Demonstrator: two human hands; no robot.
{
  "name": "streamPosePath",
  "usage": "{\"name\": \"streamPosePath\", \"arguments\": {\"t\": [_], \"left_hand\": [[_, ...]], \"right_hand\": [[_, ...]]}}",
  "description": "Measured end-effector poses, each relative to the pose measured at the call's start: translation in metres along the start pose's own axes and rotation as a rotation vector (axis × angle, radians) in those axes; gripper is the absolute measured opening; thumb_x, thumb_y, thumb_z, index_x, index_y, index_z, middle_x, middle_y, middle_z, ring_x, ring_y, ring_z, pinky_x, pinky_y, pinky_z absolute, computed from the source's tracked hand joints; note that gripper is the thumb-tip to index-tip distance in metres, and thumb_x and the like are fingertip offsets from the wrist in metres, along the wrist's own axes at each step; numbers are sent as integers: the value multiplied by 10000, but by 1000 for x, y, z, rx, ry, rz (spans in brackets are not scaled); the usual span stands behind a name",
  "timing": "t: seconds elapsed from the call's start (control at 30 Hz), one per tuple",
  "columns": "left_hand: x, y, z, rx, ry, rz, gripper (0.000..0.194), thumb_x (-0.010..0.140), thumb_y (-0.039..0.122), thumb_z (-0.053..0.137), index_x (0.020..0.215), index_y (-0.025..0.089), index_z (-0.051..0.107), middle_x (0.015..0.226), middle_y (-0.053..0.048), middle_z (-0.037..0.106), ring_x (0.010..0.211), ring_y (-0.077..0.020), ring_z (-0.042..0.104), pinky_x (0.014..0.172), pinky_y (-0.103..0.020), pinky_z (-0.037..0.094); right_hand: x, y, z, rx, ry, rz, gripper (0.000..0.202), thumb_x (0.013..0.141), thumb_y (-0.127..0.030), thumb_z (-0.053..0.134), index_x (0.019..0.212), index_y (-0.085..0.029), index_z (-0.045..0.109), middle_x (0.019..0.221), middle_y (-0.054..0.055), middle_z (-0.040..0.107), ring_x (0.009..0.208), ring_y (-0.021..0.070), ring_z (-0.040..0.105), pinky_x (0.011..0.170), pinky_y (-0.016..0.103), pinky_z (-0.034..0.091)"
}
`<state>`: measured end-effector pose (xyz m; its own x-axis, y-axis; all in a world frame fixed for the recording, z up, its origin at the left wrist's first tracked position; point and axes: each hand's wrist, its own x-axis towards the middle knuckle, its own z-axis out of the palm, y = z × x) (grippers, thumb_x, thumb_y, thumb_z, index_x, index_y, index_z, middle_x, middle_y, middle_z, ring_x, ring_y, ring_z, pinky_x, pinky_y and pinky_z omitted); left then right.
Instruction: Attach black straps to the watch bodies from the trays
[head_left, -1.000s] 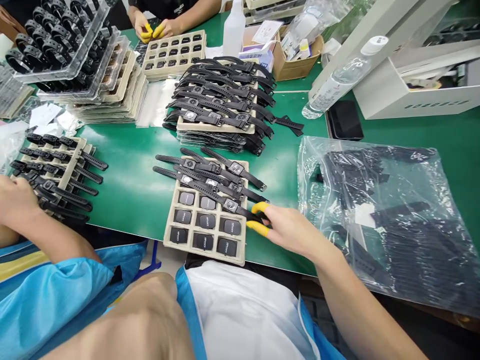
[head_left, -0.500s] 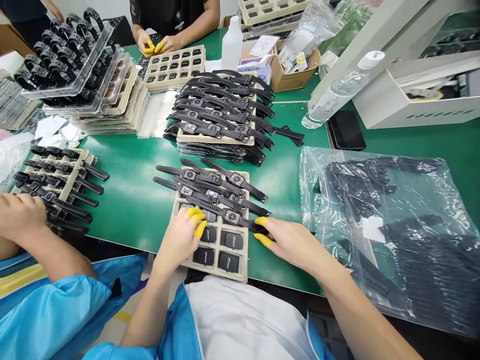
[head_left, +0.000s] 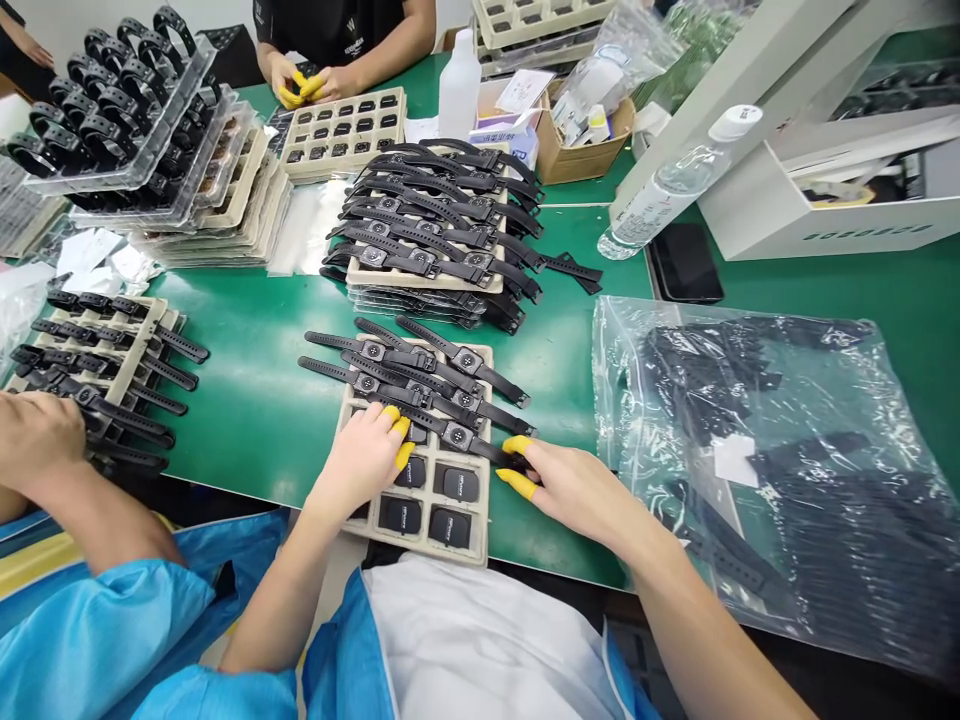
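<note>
Clock centred on the tray (head_left: 427, 545), 12 away from you. Nearest watch (head_left: 457, 435) lies across mid-tray, back up. Your R hand (head_left: 574, 485), approx. 3 o'clock, is pinched on its strap end past the rim. Your L hand (head_left: 364, 462), approx. 9, is over the tray by the strap's other end; can't tell if it grips, fingers hide it. Hands well apart.

Risks, prob.: pull harder w/ R and the watch may drag or twist, esp. if L isn't holding. Straps of the watches at 12 (head_left: 469, 362) overlap, so a snag could shift several. L wrist low over the black units (head_left: 460, 485) at 5 might knock 1 askew. Tray's near edge overhangs the surface (head_left: 255, 350) at 6; pressing there could tip it.
</note>
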<state>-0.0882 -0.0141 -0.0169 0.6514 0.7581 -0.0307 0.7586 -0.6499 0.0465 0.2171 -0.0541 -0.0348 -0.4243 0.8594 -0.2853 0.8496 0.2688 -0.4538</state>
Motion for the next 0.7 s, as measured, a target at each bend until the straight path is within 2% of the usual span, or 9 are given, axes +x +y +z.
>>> {"name": "streamPosePath", "arguments": {"t": [0.13,0.23,0.33,0.4,0.5,0.6,0.7], "left_hand": [[0,-12,16,-61,164,58,209,1051,296,539,1013,157,690,989,-126,676,933,-282,612,828,-429,563],[0,-12,21,-65,227,70,224,1061,317,541,956,167,671,949,-116,694,883,-266,633,817,-416,575],[-6,-8,12,-112,254,38,214,1073,292,511,978,170,660,957,-120,727,874,-264,673,821,-411,588],[-13,-8,-1,-209,291,-52,193,1075,298,506,1073,173,653,965,-103,743,841,-239,701,777,-363,592],[-14,-12,-23,-427,383,-202,210,1047,323,563,1189,184,630,911,-45,741,721,-174,698,672,-278,565],[8,-14,-39,-701,528,-226,230,991,367,675,1150,201,662,947,-29,731,763,-148,688,687,-252,560],[51,-7,-38,-1017,656,-174,250,923,420,772,993,209,657,1037,-46,718,935,-173,695,742,-259,572]], "right_hand": [[-1,-1,0,23,6,11,65,996,-278,562,1032,-230,586,781,27,717,612,236,664,555,313,402],[-1,-1,2,31,2,21,68,996,-276,570,1045,-231,581,770,19,705,629,241,671,566,312,399],[-3,1,3,66,2,31,102,999,-284,562,1086,-231,561,729,3,679,626,242,660,574,314,397],[-5,4,-1,130,21,44,115,1009,-295,530,1101,-227,541,694,-5,660,602,237,639,566,315,397],[-7,6,-14,253,150,69,122,1029,-322,476,1066,-230,546,710,16,664,584,223,610,563,320,411],[4,-2,-32,483,307,34,184,1051,-397,489,1061,-237,579,815,44,695,648,210,625,614,323,467],[28,-17,-42,920,335,-33,272,1041,-517,552,1056,-245,566,772,1,655,595,165,583,579,294,480]]}}
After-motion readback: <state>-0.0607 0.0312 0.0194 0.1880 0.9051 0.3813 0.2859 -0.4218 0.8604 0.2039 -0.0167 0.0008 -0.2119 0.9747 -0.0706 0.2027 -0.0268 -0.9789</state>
